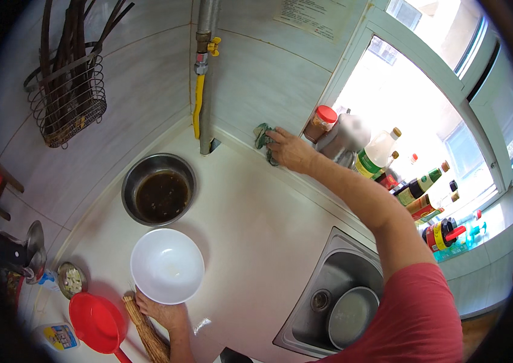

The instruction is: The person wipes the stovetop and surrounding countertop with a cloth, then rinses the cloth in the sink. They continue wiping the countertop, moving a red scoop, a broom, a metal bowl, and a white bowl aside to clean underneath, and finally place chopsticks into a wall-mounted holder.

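Observation:
My right hand (291,152) grips a crumpled dark green cloth (264,139) against the white tiled wall (261,81), just above the ledge at the back of the counter. Low in the picture, my left hand (163,311) is partly covered by the rim of a white bowl (167,265). Its fingers lie beside a brown, ridged bundle of stalks (145,329); whether they hold the bowl or rest on the counter cannot be made out. Behind the white bowl stands a steel basin (127,193) with dark brown liquid (163,195) in it.
A steel sink (313,272) holds a round pot (354,315) of cloudy liquid. Jars and bottles (376,152) line the windowsill. A red plastic ladle (97,320) and a small bowl of chopped pieces (72,279) sit at left. A yellow gas hose (198,106) meets the counter's corner.

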The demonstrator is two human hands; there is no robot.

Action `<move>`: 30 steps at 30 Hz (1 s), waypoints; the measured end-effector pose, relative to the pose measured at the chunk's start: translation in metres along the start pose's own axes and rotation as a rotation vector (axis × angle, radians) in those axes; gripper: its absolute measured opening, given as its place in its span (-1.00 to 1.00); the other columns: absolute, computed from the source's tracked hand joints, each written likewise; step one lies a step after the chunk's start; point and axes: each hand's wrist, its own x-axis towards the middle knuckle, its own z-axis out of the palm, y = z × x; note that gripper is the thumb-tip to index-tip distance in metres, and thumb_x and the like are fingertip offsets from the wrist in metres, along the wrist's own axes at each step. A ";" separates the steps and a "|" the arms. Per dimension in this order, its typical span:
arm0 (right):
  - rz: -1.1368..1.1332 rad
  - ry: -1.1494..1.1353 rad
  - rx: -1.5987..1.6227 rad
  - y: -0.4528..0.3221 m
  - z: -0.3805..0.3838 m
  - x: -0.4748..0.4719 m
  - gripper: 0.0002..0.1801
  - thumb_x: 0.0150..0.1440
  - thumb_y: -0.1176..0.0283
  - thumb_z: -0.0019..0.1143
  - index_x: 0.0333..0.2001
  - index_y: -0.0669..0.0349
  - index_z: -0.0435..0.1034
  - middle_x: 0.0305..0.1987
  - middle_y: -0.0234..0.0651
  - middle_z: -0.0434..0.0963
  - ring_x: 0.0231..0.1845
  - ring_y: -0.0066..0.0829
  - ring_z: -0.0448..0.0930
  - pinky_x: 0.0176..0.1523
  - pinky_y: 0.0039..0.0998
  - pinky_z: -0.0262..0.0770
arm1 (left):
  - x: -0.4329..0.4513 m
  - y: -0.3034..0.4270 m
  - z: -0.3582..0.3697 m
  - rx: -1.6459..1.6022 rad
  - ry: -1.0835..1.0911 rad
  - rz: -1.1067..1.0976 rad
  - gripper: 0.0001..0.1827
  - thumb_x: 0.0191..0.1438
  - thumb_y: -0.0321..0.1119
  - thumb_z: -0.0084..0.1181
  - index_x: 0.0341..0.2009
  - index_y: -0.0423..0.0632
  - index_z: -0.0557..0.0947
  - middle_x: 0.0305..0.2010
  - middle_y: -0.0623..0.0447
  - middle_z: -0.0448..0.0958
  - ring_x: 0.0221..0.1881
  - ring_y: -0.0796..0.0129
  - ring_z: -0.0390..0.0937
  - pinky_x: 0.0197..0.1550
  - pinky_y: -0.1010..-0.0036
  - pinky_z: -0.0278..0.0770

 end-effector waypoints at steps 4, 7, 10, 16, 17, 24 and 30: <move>0.298 0.734 -0.354 0.071 -0.051 0.037 -0.71 0.03 0.43 0.11 -0.17 0.30 0.56 0.15 -0.17 0.54 0.45 -0.07 0.22 0.49 -0.02 0.08 | 0.002 -0.004 -0.001 0.091 0.014 0.010 -0.08 -0.12 -0.08 0.29 0.25 -0.35 0.26 0.22 -0.24 0.28 0.28 -0.17 0.15 0.23 0.03 0.08; 0.513 0.863 -0.290 0.117 -0.151 0.057 -0.73 0.04 0.47 0.07 -0.18 0.31 0.56 0.22 -0.14 0.49 0.45 -0.05 0.22 0.46 0.02 0.13 | 0.001 -0.004 -0.005 -0.003 0.027 0.008 -0.11 -0.10 -0.09 0.30 0.24 -0.34 0.27 0.22 -0.25 0.28 0.28 -0.17 0.15 0.24 0.02 0.07; 0.524 0.878 -0.284 0.116 -0.138 0.087 -0.73 0.06 0.46 0.04 -0.19 0.31 0.57 0.24 -0.12 0.47 0.43 -0.05 0.24 0.46 0.03 0.14 | 0.000 -0.006 0.005 0.057 0.073 0.067 -0.17 -0.07 -0.08 0.26 0.20 -0.34 0.33 0.18 -0.32 0.30 0.21 -0.22 0.19 0.18 0.03 0.13; 0.338 0.642 0.093 0.029 0.067 0.127 -0.70 0.08 0.41 0.08 -0.15 0.31 0.58 0.10 -0.16 0.55 0.31 -0.12 0.36 0.38 -0.17 0.30 | -0.002 0.000 0.010 0.100 0.041 0.088 -0.12 -0.11 -0.01 0.27 0.19 -0.36 0.34 0.19 -0.34 0.29 0.20 -0.22 0.19 0.18 0.02 0.14; 0.246 0.507 0.158 0.009 0.082 0.124 -0.70 0.08 0.41 0.09 -0.15 0.31 0.58 0.07 -0.15 0.55 0.27 -0.12 0.39 0.32 -0.18 0.37 | -0.001 -0.002 0.006 0.095 0.036 0.067 -0.12 -0.12 0.00 0.27 0.19 -0.36 0.34 0.19 -0.34 0.29 0.21 -0.22 0.19 0.18 0.01 0.13; 0.385 0.548 0.591 0.041 -0.018 0.089 -0.78 0.00 0.44 0.14 -0.26 0.28 0.54 0.09 -0.10 0.53 0.14 -0.13 0.47 0.27 -0.21 0.43 | -0.001 -0.003 0.005 0.065 0.032 0.044 -0.14 -0.11 -0.02 0.27 0.20 -0.31 0.36 0.19 -0.33 0.30 0.24 -0.26 0.16 0.22 -0.08 0.09; 0.734 0.885 -0.034 0.167 -0.191 0.140 -0.61 0.16 0.36 0.01 0.03 0.32 0.44 0.24 -0.08 0.44 0.40 -0.06 0.25 0.48 -0.11 0.10 | 0.001 -0.007 0.005 0.116 -0.023 -0.005 -0.13 -0.04 0.00 0.23 0.25 -0.30 0.31 0.23 -0.34 0.24 0.26 -0.29 0.13 0.23 -0.12 0.07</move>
